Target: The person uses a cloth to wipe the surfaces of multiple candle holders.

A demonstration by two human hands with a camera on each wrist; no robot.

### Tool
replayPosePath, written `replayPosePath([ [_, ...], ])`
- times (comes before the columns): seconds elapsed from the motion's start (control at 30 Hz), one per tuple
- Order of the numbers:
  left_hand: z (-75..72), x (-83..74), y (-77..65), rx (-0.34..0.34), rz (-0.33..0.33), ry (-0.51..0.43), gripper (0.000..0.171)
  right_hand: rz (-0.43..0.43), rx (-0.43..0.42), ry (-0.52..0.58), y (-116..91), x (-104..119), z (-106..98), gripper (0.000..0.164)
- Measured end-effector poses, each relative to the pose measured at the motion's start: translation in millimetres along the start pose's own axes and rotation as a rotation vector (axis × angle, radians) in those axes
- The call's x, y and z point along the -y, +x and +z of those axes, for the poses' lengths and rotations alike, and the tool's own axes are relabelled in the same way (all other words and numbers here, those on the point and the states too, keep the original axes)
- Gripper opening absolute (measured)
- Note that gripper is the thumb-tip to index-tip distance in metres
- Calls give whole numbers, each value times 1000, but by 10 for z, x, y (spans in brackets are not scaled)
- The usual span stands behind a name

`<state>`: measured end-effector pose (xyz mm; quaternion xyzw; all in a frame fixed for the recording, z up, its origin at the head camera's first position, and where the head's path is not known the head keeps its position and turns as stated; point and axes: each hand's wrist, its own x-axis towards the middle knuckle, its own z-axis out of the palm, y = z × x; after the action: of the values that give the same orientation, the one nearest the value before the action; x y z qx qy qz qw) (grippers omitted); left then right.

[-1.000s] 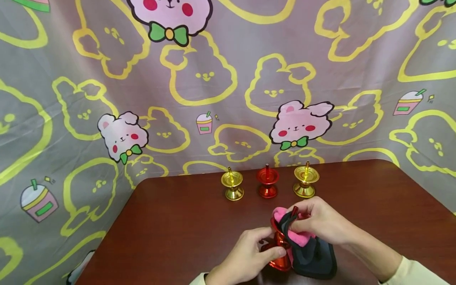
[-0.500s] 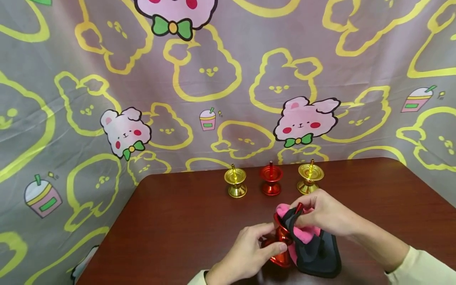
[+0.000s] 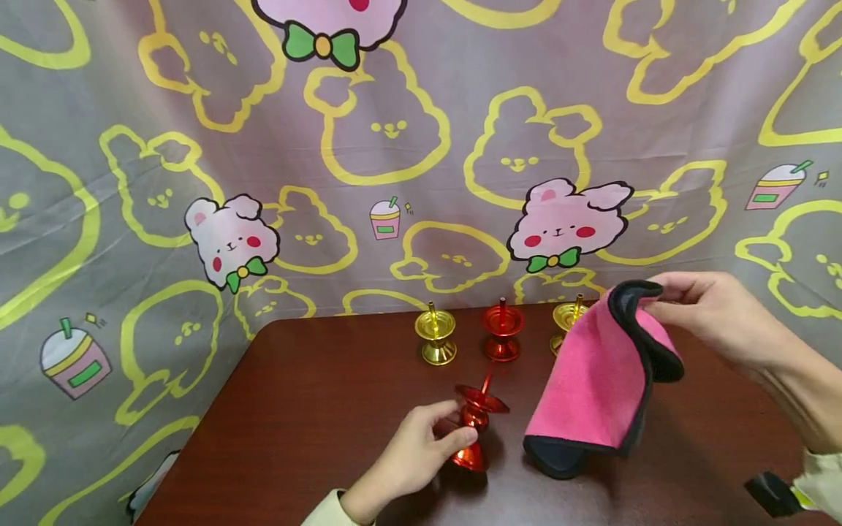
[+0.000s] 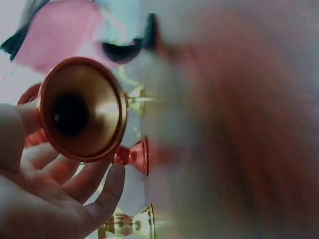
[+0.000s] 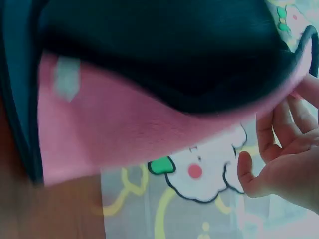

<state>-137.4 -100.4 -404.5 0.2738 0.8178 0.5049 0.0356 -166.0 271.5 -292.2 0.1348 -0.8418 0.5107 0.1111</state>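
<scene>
My left hand grips a shiny red candle holder round its narrow middle, thumb on the near side. The holder tilts, its spike up and leaning right. In the left wrist view its hollow, gold-toned base faces the camera. To the right and higher, my right hand pinches a pink and black cloth by its upper edge. The cloth hangs apart from the holder, pink face towards me. The right wrist view shows its dark side and black border, with the fingers at one corner.
At the table's back edge stand a gold candle holder, a red candle holder and another gold candle holder, partly behind the cloth. Behind the brown table hangs a curtain with cartoon rabbits.
The cloth has come off the red candle holder and gone up and right in my right hand, unfolding to hang. My left hand has shifted left with the holder, now seen whole.
</scene>
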Motion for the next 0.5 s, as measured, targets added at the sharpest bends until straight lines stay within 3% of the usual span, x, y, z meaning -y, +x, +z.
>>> replayPosePath([
  [0.17,-39,11,82,-77,-46,-205,31,-4,71,-26,-136,7,169,14],
  [0.33,22,-84,144,-97,-67,-348,34,42,79,56,-235,-12,412,16],
  [0.5,100,-157,218,-153,-47,-430,34,77,74,126,-344,-79,649,18],
])
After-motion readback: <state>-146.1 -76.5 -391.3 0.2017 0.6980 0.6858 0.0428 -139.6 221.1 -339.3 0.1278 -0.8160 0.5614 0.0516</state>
